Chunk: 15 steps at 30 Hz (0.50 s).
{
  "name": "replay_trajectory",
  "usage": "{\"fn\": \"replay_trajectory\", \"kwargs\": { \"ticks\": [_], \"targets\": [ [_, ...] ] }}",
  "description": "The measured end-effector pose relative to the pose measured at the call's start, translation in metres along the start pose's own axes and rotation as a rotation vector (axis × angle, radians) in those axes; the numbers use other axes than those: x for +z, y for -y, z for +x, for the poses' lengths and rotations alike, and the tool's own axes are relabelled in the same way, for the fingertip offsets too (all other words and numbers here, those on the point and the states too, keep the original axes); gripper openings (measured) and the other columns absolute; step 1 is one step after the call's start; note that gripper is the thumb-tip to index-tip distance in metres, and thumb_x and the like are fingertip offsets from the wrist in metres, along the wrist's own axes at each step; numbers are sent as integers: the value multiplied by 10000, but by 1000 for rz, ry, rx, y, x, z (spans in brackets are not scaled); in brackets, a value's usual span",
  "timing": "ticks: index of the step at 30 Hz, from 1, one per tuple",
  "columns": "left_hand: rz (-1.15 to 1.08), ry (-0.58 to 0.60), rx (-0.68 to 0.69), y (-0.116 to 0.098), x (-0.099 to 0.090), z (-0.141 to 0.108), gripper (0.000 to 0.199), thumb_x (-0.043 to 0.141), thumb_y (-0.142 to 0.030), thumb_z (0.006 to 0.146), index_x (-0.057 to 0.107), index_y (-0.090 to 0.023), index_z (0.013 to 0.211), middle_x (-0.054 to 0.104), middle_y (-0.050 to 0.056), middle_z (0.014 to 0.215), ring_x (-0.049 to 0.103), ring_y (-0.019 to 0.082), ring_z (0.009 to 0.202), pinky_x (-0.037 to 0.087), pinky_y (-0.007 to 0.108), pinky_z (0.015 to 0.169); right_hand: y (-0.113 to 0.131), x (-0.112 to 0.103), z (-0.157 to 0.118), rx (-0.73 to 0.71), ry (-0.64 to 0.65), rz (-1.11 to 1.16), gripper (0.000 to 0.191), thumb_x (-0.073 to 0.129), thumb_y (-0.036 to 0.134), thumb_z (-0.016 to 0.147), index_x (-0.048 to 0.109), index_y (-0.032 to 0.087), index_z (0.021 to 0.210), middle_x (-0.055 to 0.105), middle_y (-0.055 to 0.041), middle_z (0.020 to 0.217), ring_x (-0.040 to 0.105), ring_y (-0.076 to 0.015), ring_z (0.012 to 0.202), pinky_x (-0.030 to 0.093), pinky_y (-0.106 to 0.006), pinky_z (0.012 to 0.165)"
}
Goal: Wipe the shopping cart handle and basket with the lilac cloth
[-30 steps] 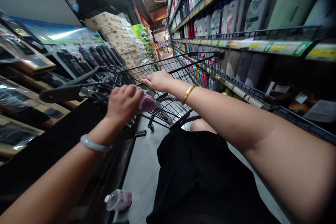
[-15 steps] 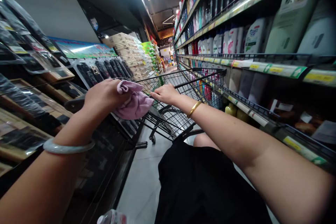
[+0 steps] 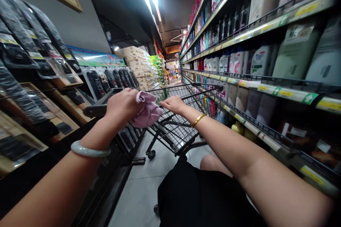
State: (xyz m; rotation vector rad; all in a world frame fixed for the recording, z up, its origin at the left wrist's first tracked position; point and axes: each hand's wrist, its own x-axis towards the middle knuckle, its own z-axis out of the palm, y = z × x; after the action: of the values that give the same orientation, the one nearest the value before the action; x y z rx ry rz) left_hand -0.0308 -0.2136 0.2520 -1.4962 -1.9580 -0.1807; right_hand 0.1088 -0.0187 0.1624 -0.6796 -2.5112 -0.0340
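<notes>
Held a crumpled pink cloth (image 3: 147,112) in the left hand (image 3: 124,103), gripping it firmly enough to bunch the fabric, just beside the black handle (image 3: 93,111) of a wire shopping cart (image 3: 183,133). Had the right hand (image 3: 176,105) at the cart, with thumb extended toward the cloth and near it; could not tell whether closed on the wire or merely resting there. Wore a pale bangle (image 3: 89,150) on the left wrist and a gold bracelet (image 3: 198,120) on the right. Faced along an aisle, with bottles (image 3: 261,60) lining shelves (image 3: 301,95) to the right and wrapped goods (image 3: 26,42) to the left, above a tiled floor (image 3: 141,188).
</notes>
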Motion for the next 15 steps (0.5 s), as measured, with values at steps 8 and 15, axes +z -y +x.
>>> {"fn": "replay_trajectory", "kwargs": {
  "ticks": [8,15],
  "targets": [
    [98,11,158,-30,-16,20,312,581,-392,894,685,-194,1112,687,124,1142,674,277,1047,475,325,762,-38,3,10,96,-1,-29,668,203,546,1096,779,223,1198,743,-122,1233,628,-251,1188,411,-329,1005],
    [106,-105,39,8,-34,12,315,571,-431,911,698,-192,1072,692,118,1095,661,259,939,465,339,743,-37,-2,4,191,-72,78,544,307,475,1095,750,181,1210,690,-163,1266,593,-288,1217,432,-414,1075]
  ]
}}
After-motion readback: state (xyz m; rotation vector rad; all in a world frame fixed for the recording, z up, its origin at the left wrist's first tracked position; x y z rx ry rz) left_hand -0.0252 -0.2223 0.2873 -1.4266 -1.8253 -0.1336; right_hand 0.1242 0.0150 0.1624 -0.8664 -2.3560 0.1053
